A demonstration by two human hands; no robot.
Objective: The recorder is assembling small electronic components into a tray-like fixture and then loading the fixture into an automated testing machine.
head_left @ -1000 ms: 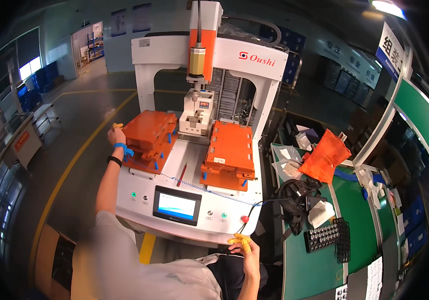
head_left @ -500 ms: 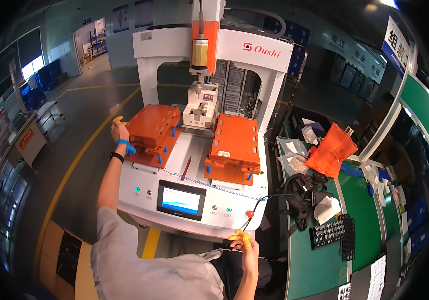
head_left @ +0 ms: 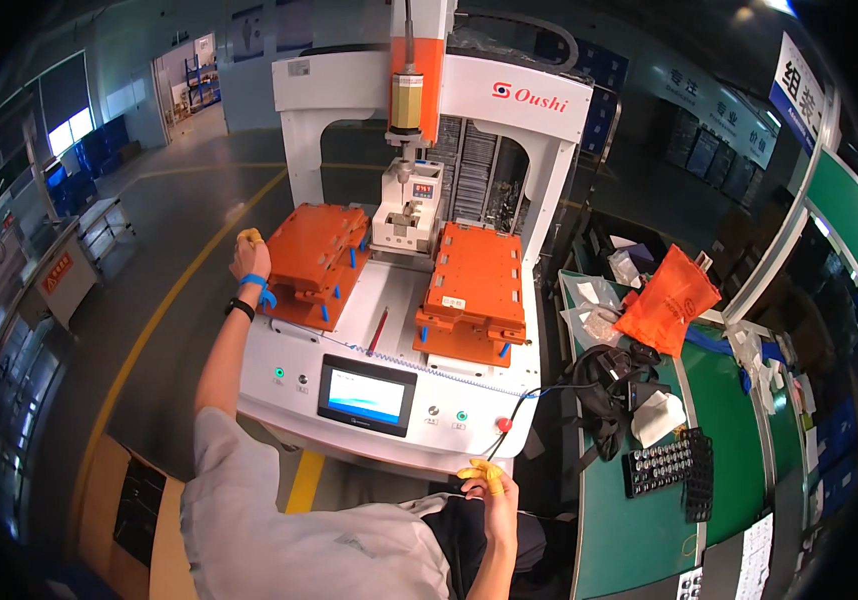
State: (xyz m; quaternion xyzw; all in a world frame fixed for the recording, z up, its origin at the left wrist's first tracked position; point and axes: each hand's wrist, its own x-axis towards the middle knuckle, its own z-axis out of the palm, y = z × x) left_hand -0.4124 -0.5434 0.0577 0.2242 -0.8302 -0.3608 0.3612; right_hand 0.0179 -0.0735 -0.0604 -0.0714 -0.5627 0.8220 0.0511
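Note:
My left hand (head_left: 250,262), yellow covers on its fingertips, is at the left edge of the left orange fixture (head_left: 314,245), seemingly against it. Its fingers curl inward and are partly hidden. A blue wrist strap (head_left: 263,292) and a black band circle that wrist. Blue pins show under the fixture's top plate. Low in front of the machine, near my lap, my right hand (head_left: 494,492) has bent, yellow-covered fingers drawn together; whatever they hold is too small to tell. A second orange fixture (head_left: 471,285) sits on the right of the white machine bed.
Between the fixtures lies a thin red tool (head_left: 379,328), with a coiled blue cord (head_left: 429,371) in front. The machine's front carries a screen (head_left: 364,395) and a red knob (head_left: 504,425). On the green bench (head_left: 604,530) are an orange bag (head_left: 671,300) and a black tray (head_left: 657,466).
My left hand has shifted slightly right along the left fixture's edge, its fingers more curled. My right hand stays almost still. The whole view has moved a little.

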